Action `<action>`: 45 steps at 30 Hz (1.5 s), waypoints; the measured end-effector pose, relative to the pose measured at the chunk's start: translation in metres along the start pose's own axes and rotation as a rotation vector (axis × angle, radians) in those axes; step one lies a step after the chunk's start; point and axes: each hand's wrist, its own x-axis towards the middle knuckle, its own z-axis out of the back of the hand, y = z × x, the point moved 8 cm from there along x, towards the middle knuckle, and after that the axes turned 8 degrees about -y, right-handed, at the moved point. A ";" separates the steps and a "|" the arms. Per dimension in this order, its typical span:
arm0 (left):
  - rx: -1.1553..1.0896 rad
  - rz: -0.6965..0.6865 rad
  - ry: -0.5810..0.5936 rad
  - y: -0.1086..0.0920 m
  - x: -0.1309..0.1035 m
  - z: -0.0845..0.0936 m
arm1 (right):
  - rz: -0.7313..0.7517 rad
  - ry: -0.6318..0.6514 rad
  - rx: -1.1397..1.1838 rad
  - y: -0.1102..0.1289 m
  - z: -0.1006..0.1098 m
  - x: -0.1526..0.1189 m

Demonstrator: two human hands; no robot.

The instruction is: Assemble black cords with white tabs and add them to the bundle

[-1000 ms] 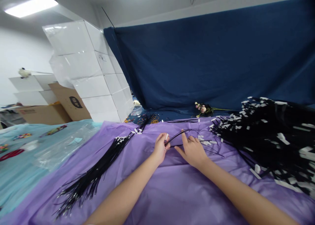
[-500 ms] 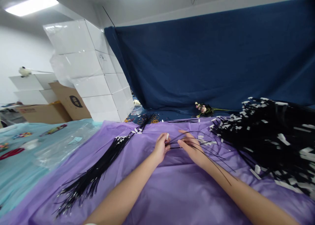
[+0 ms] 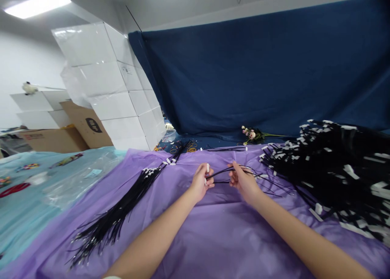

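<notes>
My left hand is closed on one end of a few thin black cords, and a small white end piece sticks up between its fingers. To the right, my right hand has its thumb and fingers closed around the same cords, whose loose ends fan out past it. Both hands are above a purple cloth. A long bundle of black cords with white pieces at its upper end lies left of my left hand.
A large heap of black cords with white pieces fills the right side. Artificial flowers lie by the blue curtain. White boxes are stacked at the back left, near an open cardboard box and a plastic bag.
My right hand has closed on the cords and drawn their spread strands together. My left hand stays nearly in place, still gripping the cord end.
</notes>
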 end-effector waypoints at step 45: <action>0.249 -0.892 0.072 -0.194 -0.061 -0.089 | 1.402 0.195 -1.110 0.196 -0.115 -0.101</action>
